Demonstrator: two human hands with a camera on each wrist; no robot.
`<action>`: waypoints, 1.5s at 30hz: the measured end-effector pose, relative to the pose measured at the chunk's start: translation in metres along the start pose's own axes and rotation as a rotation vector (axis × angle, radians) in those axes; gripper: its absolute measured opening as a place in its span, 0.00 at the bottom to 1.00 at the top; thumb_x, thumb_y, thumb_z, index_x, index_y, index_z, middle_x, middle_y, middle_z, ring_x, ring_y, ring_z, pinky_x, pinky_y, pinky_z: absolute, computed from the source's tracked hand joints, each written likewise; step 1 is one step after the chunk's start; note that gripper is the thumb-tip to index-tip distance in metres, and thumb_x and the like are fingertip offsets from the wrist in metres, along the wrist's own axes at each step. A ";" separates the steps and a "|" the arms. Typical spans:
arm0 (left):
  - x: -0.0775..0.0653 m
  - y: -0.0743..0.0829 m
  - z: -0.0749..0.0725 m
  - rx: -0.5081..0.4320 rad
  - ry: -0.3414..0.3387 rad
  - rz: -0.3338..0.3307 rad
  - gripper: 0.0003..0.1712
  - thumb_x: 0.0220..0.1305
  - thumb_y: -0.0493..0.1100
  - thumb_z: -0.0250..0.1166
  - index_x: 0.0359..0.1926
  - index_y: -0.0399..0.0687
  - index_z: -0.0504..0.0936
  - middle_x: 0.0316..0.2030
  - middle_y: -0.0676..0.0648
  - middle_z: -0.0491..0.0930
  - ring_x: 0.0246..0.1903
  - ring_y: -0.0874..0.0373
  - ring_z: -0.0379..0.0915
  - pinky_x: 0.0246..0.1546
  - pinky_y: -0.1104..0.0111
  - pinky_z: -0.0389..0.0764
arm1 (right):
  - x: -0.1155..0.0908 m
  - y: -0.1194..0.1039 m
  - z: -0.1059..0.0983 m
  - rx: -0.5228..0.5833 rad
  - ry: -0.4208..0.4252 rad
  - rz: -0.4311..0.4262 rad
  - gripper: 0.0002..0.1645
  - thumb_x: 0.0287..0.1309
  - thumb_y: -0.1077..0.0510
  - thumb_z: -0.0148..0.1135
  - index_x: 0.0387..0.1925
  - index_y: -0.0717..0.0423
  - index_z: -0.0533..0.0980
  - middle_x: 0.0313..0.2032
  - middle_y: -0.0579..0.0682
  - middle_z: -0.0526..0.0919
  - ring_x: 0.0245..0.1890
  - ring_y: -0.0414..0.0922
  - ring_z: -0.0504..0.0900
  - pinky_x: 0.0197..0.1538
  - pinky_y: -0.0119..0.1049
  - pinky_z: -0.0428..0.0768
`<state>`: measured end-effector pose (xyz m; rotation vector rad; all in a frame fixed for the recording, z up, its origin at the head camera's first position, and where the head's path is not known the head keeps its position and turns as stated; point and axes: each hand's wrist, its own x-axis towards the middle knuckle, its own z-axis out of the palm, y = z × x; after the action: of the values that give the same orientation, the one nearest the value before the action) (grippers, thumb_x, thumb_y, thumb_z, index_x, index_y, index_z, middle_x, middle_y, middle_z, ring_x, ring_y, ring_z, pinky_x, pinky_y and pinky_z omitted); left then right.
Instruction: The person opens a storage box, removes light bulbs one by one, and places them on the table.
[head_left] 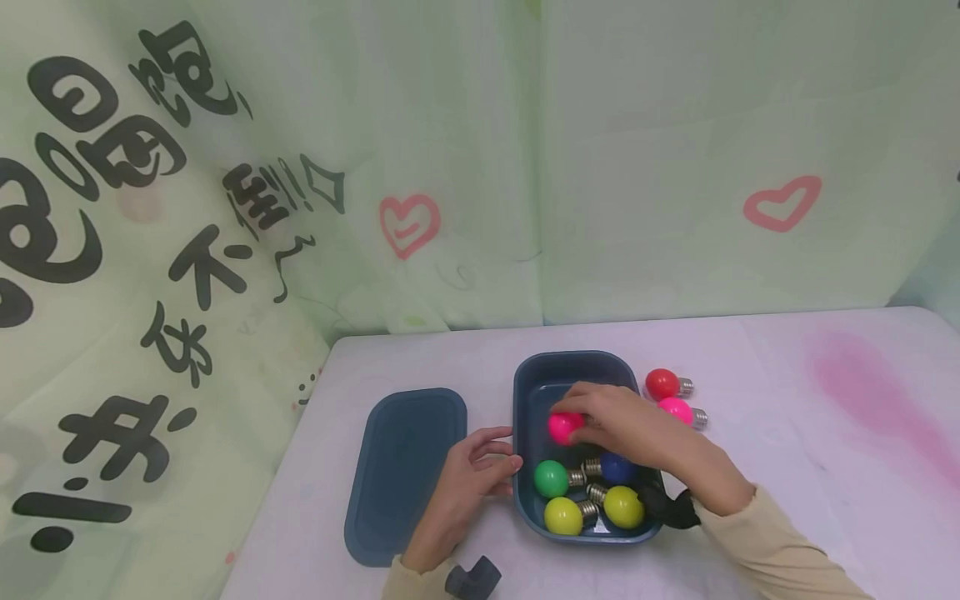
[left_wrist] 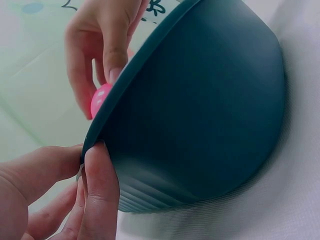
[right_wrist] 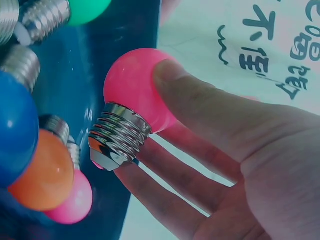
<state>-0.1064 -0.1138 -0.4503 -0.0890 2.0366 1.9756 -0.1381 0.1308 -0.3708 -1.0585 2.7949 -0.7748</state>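
My right hand [head_left: 626, 425] pinches a pink light bulb [head_left: 564, 428] between thumb and fingers, over the dark blue box [head_left: 536, 383]. The right wrist view shows that bulb [right_wrist: 132, 85] with its silver screw base facing down-left. With thumb and fingertips, my left hand [head_left: 476, 471] pinches the box's left rim. Inside the box lie a green bulb [head_left: 551, 478], two yellow bulbs [head_left: 563, 517] and a blue bulb [head_left: 617, 468]. An orange bulb [right_wrist: 45, 172] and another pink bulb [right_wrist: 75, 200] also lie there, hidden behind my right hand in the head view.
A flat dark blue lid [head_left: 405, 475] lies left of the box. To the box's right, a red bulb [head_left: 663, 384] and a pink bulb [head_left: 677, 410] lie on the white cloth. Behind the table hangs a pale green curtain [head_left: 600, 167].
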 end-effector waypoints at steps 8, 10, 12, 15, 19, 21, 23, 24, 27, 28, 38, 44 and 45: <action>0.000 -0.001 0.001 0.019 0.009 -0.001 0.29 0.60 0.42 0.72 0.61 0.46 0.77 0.42 0.47 0.83 0.36 0.59 0.82 0.33 0.67 0.86 | -0.012 0.004 -0.009 0.020 0.004 0.042 0.22 0.51 0.60 0.75 0.50 0.52 0.83 0.47 0.50 0.84 0.47 0.50 0.84 0.44 0.41 0.87; -0.001 0.000 0.001 0.018 0.010 -0.001 0.29 0.60 0.41 0.72 0.61 0.46 0.77 0.42 0.47 0.82 0.36 0.59 0.82 0.33 0.67 0.86 | -0.016 0.005 -0.012 0.029 0.002 0.058 0.21 0.51 0.60 0.75 0.50 0.52 0.83 0.47 0.50 0.84 0.47 0.50 0.84 0.44 0.41 0.87; -0.001 0.000 0.001 0.017 0.012 0.000 0.29 0.59 0.41 0.72 0.61 0.46 0.77 0.42 0.47 0.82 0.36 0.59 0.82 0.33 0.67 0.86 | -0.020 0.005 -0.015 0.039 -0.005 0.079 0.21 0.52 0.60 0.75 0.50 0.52 0.83 0.48 0.50 0.83 0.47 0.50 0.83 0.44 0.42 0.86; -0.001 0.000 0.001 0.017 0.012 0.000 0.28 0.60 0.41 0.72 0.61 0.46 0.77 0.42 0.46 0.82 0.36 0.59 0.82 0.33 0.68 0.86 | -0.024 0.007 -0.019 0.042 -0.022 0.102 0.21 0.53 0.58 0.74 0.51 0.51 0.83 0.49 0.51 0.82 0.48 0.50 0.83 0.45 0.43 0.86; -0.001 0.001 0.001 0.013 0.009 -0.004 0.28 0.60 0.41 0.72 0.61 0.46 0.77 0.42 0.46 0.82 0.36 0.59 0.81 0.33 0.68 0.86 | -0.030 0.011 -0.022 0.021 -0.025 0.126 0.23 0.52 0.57 0.75 0.52 0.50 0.82 0.49 0.50 0.82 0.48 0.50 0.82 0.45 0.43 0.86; -0.001 0.001 0.000 0.008 0.007 -0.005 0.28 0.60 0.41 0.72 0.61 0.46 0.77 0.42 0.46 0.82 0.36 0.59 0.81 0.33 0.68 0.85 | -0.033 0.014 -0.023 0.012 -0.012 0.130 0.24 0.51 0.56 0.76 0.52 0.50 0.82 0.48 0.49 0.82 0.48 0.49 0.82 0.44 0.42 0.87; -0.001 0.001 0.000 0.007 0.007 -0.004 0.28 0.60 0.41 0.72 0.61 0.45 0.77 0.42 0.46 0.82 0.36 0.59 0.81 0.33 0.68 0.85 | -0.037 0.016 -0.023 0.000 0.011 0.124 0.25 0.49 0.56 0.77 0.52 0.50 0.82 0.47 0.48 0.83 0.47 0.48 0.83 0.43 0.40 0.87; -0.001 0.001 0.000 0.006 0.007 -0.004 0.28 0.60 0.41 0.72 0.61 0.45 0.77 0.42 0.46 0.82 0.35 0.59 0.81 0.33 0.68 0.85 | -0.038 0.017 -0.024 0.001 0.022 0.121 0.25 0.48 0.56 0.77 0.51 0.50 0.82 0.47 0.47 0.83 0.47 0.48 0.83 0.42 0.40 0.87; -0.001 0.001 0.000 0.008 0.009 -0.005 0.28 0.59 0.42 0.72 0.61 0.46 0.77 0.42 0.46 0.82 0.35 0.59 0.81 0.33 0.68 0.85 | -0.043 0.019 -0.026 0.001 0.040 0.124 0.26 0.48 0.56 0.77 0.52 0.50 0.82 0.46 0.48 0.83 0.47 0.48 0.83 0.42 0.39 0.87; 0.000 0.001 0.001 0.008 0.010 -0.006 0.28 0.59 0.42 0.72 0.60 0.46 0.78 0.42 0.46 0.82 0.35 0.59 0.81 0.33 0.68 0.85 | -0.044 0.019 -0.026 0.000 0.045 0.128 0.26 0.48 0.56 0.77 0.52 0.50 0.82 0.46 0.48 0.83 0.47 0.49 0.83 0.42 0.40 0.87; 0.000 0.000 0.002 0.025 0.026 -0.009 0.28 0.60 0.42 0.72 0.61 0.47 0.77 0.42 0.46 0.82 0.37 0.59 0.82 0.34 0.67 0.86 | -0.059 0.028 -0.034 -0.013 0.064 0.141 0.24 0.50 0.57 0.76 0.51 0.48 0.82 0.44 0.44 0.83 0.45 0.46 0.82 0.43 0.40 0.87; 0.000 0.000 0.002 0.025 0.026 -0.007 0.28 0.60 0.41 0.72 0.61 0.47 0.77 0.42 0.46 0.82 0.36 0.59 0.82 0.34 0.67 0.86 | -0.069 0.036 -0.034 -0.056 0.109 0.127 0.26 0.47 0.58 0.77 0.52 0.47 0.82 0.47 0.47 0.82 0.46 0.49 0.83 0.44 0.43 0.86; 0.000 0.000 0.002 0.025 0.026 -0.006 0.28 0.60 0.41 0.72 0.61 0.47 0.77 0.42 0.46 0.82 0.36 0.59 0.82 0.34 0.67 0.86 | -0.071 0.037 -0.034 -0.062 0.111 0.129 0.27 0.47 0.58 0.77 0.52 0.47 0.81 0.48 0.47 0.82 0.47 0.50 0.83 0.45 0.43 0.86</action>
<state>-0.1059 -0.1124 -0.4504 -0.1157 2.0734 1.9549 -0.1137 0.2138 -0.3674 -0.8583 2.9629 -0.7603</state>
